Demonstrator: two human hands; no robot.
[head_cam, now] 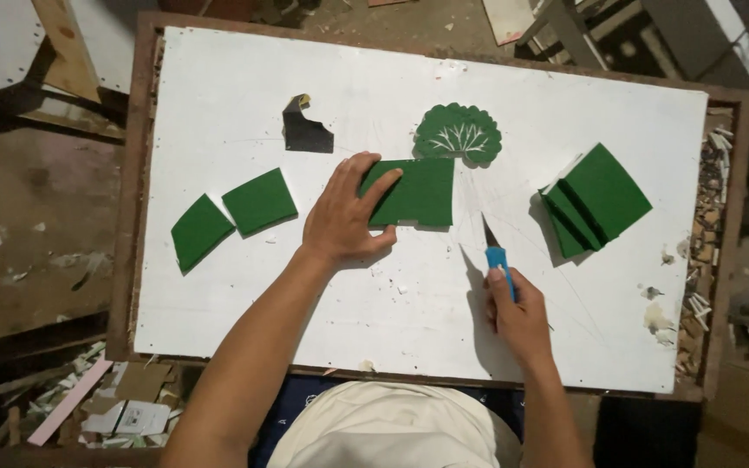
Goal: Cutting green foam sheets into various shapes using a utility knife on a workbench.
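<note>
My left hand (346, 212) presses flat on a green foam sheet piece (422, 192) lying near the middle of the white board (392, 295). A scalloped green cutout with a carved leaf pattern (459, 134) tops that piece. My right hand (520, 314) grips a blue-handled craft knife (495, 253), its blade tip pointing up just to the right of the green piece, resting on or near the board.
Two loose green pieces (231, 217) lie at the left, a stack of green sheets (595, 201) at the right, a dark scrap (305, 132) above. The board sits in a wooden frame (127, 217). Offcuts fill the right edge (708, 251); debris lies on the floor.
</note>
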